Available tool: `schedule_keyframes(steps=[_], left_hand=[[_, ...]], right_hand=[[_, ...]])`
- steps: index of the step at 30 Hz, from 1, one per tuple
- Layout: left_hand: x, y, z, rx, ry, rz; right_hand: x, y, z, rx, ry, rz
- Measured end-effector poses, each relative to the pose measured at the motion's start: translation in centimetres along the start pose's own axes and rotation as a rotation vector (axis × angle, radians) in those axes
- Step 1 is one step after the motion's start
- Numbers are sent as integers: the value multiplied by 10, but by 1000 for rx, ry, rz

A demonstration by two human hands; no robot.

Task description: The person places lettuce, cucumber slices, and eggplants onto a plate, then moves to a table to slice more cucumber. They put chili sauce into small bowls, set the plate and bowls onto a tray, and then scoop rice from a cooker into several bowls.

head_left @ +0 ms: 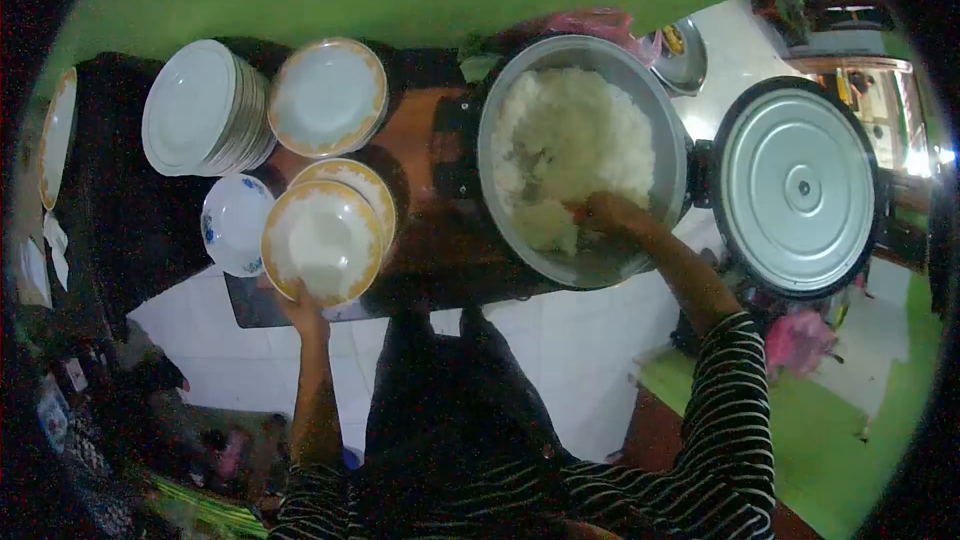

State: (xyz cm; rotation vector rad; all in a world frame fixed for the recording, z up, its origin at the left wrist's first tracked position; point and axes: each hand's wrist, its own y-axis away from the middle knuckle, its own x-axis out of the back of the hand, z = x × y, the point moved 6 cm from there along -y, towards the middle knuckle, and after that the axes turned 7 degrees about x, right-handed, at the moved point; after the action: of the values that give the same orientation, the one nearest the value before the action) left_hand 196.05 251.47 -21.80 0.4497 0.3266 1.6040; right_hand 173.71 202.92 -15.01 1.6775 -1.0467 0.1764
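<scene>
My left hand (pixel 306 308) grips the near rim of an orange-edged plate (pixel 320 243), which overlaps another orange-edged plate (pixel 372 185) behind it. Inside the large round pot (pixel 484 155) at the centre right lies white rice (pixel 625 120). My right hand (pixel 608 215) reaches over the near part of the rice, its fingers closed round something I cannot make out. A round metal lid (pixel 790 190) stands open at the pot's right side.
A tall stack of white plates (pixel 190 108), more orange-rimmed plates (pixel 328 97) and a blue-flowered bowl (pixel 237 225) stand on the left of the brown table (pixel 425 150). Behind the pot are a pink bag (pixel 600 25) and a metal dish (pixel 685 65).
</scene>
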Motion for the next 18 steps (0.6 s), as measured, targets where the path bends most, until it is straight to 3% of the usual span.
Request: schedule_keyframes(steps=[2, 5, 8, 11, 14, 16, 18], left_hand=[[8, 7, 12, -5, -8, -29], [17, 25, 37, 23, 41, -54], [4, 63, 100, 107, 101, -26], [-12, 84, 140, 93, 68, -92], [-32, 89, 157, 49, -47, -191], [-52, 90, 152, -85, -260, -288], [-77, 102, 159, -90, -283, -366]], right_hand=[[19, 15, -18, -33, -166, 0], [14, 9, -7, 34, -31, 45], [33, 16, -39, 378, -139, 175], [39, 26, -43, 141, -35, 234], [65, 46, -51, 133, -63, 404], [88, 79, -66, 18, -176, 532], [108, 117, -98, -62, -229, 673]])
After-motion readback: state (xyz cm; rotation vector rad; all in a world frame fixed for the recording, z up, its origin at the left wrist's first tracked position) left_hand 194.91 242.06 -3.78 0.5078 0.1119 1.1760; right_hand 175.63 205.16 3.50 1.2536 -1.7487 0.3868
